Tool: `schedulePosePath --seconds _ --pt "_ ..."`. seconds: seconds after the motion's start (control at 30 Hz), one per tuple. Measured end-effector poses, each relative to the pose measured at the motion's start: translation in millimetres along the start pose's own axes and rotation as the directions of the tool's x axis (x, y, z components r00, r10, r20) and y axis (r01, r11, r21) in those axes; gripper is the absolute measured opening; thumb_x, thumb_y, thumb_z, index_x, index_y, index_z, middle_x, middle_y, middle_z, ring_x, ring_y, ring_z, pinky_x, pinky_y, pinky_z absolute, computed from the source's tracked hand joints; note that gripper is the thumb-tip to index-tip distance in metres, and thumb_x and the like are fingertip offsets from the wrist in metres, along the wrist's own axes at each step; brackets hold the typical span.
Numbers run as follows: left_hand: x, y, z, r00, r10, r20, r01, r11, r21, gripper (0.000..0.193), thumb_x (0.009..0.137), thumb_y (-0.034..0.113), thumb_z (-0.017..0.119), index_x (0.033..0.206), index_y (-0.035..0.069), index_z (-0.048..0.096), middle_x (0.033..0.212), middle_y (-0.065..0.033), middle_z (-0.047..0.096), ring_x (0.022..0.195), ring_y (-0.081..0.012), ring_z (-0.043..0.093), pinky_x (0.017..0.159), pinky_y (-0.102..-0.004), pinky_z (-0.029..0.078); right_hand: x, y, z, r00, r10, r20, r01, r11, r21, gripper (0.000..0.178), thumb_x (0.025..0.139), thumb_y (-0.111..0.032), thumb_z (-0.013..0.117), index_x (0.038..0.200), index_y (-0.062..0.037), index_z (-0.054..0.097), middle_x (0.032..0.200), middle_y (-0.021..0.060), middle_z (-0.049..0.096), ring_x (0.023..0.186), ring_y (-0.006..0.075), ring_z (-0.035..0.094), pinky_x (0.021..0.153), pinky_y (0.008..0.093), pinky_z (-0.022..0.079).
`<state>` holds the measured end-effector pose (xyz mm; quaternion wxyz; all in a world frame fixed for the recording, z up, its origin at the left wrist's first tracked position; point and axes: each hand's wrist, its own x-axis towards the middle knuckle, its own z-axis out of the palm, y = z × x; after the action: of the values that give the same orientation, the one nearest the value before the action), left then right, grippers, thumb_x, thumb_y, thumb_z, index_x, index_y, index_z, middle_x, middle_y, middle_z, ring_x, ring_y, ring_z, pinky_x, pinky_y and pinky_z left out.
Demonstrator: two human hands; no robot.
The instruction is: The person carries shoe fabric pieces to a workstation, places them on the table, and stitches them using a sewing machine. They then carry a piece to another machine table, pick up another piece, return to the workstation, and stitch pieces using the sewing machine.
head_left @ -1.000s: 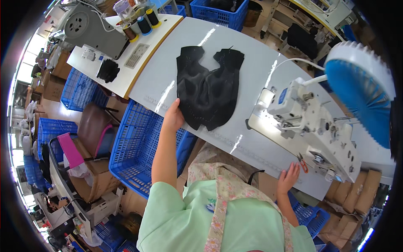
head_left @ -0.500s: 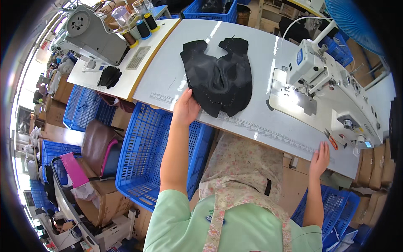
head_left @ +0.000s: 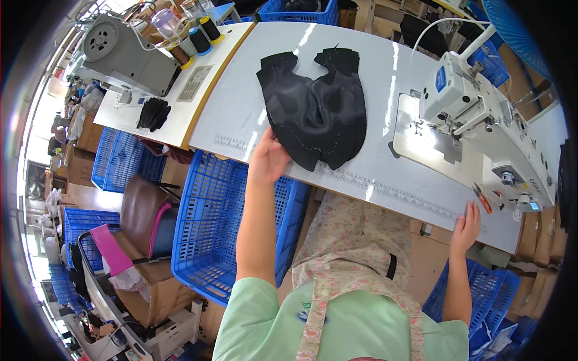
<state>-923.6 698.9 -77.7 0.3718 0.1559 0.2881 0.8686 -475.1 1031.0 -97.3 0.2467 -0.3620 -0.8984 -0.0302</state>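
A black face-mask-shaped piece (head_left: 314, 114) of fabric and smooth panel lies spread on the sewing table (head_left: 235, 90). Two eye-like ovals and a raised nose-like fold show in its middle, and light stitch dots run around its lower part. At its lower left edge, my left hand (head_left: 268, 157) has its fingers closed on the rim, partly hidden by the piece. My right hand (head_left: 465, 231) rests at the table's front edge with fingers stretched out, holding nothing. Just beyond those fingertips are orange-handled thread snips (head_left: 483, 200).
A white sewing machine (head_left: 475, 114) with a lit needle area stands on the right. Another machine (head_left: 129, 54) and thread cones (head_left: 198, 41) are on the left table. A blue basket (head_left: 229, 222) sits below my left arm; a ruler strip (head_left: 385, 194) lines the front edge.
The view has shifted slightly. My left hand stays at the piece's lower left edge, and my right hand stays by the table edge near the snips.
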Motion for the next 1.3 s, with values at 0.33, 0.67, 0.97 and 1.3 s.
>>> schedulePosePath --seconds 0.33,0.67,0.97,1.3 --pt "4 -1 2 1.0 0.0 -0.019 0.001 0.998 0.07 0.071 0.071 0.0 0.05 0.14 0.001 0.036 0.136 -0.0141 0.048 0.125 -0.031 0.047 0.103 -0.0444 0.04 6 -6 -5 1.0 -0.001 0.01 0.001 1.0 -0.006 0.041 0.089 -0.014 0.047 0.127 -0.0014 0.055 0.135 0.0195 0.051 0.126 0.0392 0.046 0.105 0.0455 0.035" --pt "3 0 -2 1.0 -0.008 0.005 0.008 0.997 0.077 0.076 0.067 -0.006 0.046 0.142 0.001 0.033 0.139 -0.0144 0.045 0.129 -0.0312 0.044 0.107 -0.0436 0.037 2 -5 -4 1.0 -0.012 -0.009 0.012 1.0 -0.009 0.04 0.089 -0.014 0.048 0.127 -0.0015 0.055 0.137 0.0185 0.051 0.126 0.0384 0.046 0.104 0.0451 0.035" --pt "6 -2 8 1.0 -0.005 0.021 0.004 0.999 0.054 0.072 0.079 0.003 0.048 0.147 0.01 0.025 0.144 -0.0126 0.037 0.132 -0.0303 0.038 0.107 -0.0483 0.033 2 -3 -5 1.0 -0.014 -0.018 0.013 1.0 -0.013 0.04 0.087 -0.013 0.049 0.125 -0.0008 0.056 0.135 0.02 0.051 0.125 0.0396 0.046 0.102 0.0464 0.035" --pt "-2 -12 26 0.959 0.233 -0.159 -0.198 0.958 0.208 0.079 0.092 0.01 0.051 0.153 0.015 0.0 0.158 -0.0132 0.008 0.143 -0.0324 0.02 0.113 -0.0479 0.024 -6 -3 1 0.994 0.017 -0.107 -0.017 1.0 -0.002 0.039 0.086 -0.015 0.053 0.124 -0.0046 0.058 0.135 0.0147 0.053 0.126 0.0348 0.047 0.102 0.046 0.035"
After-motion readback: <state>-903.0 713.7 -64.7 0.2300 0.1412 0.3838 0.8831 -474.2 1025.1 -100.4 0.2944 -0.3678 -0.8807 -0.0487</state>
